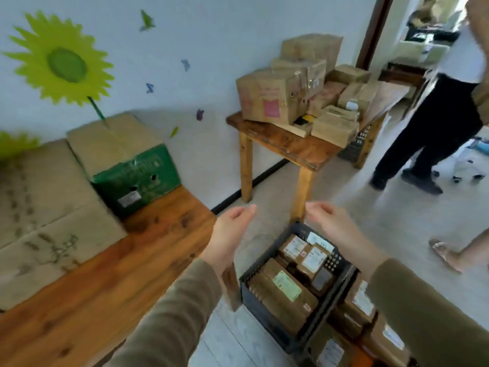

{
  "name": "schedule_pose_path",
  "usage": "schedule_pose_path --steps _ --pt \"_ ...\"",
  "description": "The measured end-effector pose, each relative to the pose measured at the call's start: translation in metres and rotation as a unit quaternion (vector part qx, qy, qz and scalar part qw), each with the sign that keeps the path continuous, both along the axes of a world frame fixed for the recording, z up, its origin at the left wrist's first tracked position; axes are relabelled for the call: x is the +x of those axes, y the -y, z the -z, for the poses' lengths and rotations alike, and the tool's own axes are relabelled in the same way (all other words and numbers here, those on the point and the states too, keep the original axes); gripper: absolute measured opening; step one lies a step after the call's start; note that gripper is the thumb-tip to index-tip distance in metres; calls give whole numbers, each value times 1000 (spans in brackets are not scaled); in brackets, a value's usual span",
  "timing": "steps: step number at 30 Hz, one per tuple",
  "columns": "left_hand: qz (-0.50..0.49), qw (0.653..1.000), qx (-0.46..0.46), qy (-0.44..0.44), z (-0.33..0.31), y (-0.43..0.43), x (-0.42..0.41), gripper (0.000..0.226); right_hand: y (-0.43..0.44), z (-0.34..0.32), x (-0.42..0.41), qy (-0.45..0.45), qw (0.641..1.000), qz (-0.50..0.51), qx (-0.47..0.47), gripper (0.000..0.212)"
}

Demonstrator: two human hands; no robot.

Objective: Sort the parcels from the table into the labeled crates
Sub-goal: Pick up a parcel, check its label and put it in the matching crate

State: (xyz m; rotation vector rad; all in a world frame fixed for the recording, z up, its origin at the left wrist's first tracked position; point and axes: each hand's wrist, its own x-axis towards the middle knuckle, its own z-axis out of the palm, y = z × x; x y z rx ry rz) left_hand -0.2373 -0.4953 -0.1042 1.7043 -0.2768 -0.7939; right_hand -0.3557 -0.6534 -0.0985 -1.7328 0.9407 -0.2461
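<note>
Both my hands are stretched forward, empty, palms facing each other. My left hand (229, 234) hovers by the corner of the near wooden table (111, 282), fingers loosely bent. My right hand (334, 225) hangs above the far rim of a black crate (250, 295) on the floor, which holds several labelled brown parcels (287, 287). A second crate (367, 335) with more parcels sits to its right, partly behind my right sleeve. On the far wooden table (291, 147) lies a pile of cardboard parcels (267, 99).
Large cardboard boxes (39, 213) and a green-sided box (132, 165) cover the near table's left part. A person in dark trousers (434, 128) stands right of the far table; another person's foot (444, 254) is at the right edge. Another dark crate sits under the far table.
</note>
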Motion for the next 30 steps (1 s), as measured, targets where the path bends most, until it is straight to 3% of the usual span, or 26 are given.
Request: schedule_pose_path --steps 5,10,15,17,30 --pt "-89 994 -16 55 -39 -83 35 14 -63 -35 67 53 995 -81 -9 41" --pt "-165 982 -26 91 -69 -177 77 48 -137 -60 138 82 983 -162 -4 49" --pt "-242 962 -19 129 -91 -265 113 41 -211 -77 196 106 970 -218 -2 48" --pt "-266 954 -31 135 -94 -293 125 48 -236 -82 213 114 965 -237 -9 49" --pt "-377 914 -36 148 -96 -384 189 53 -331 -80 312 110 942 -317 -5 52"
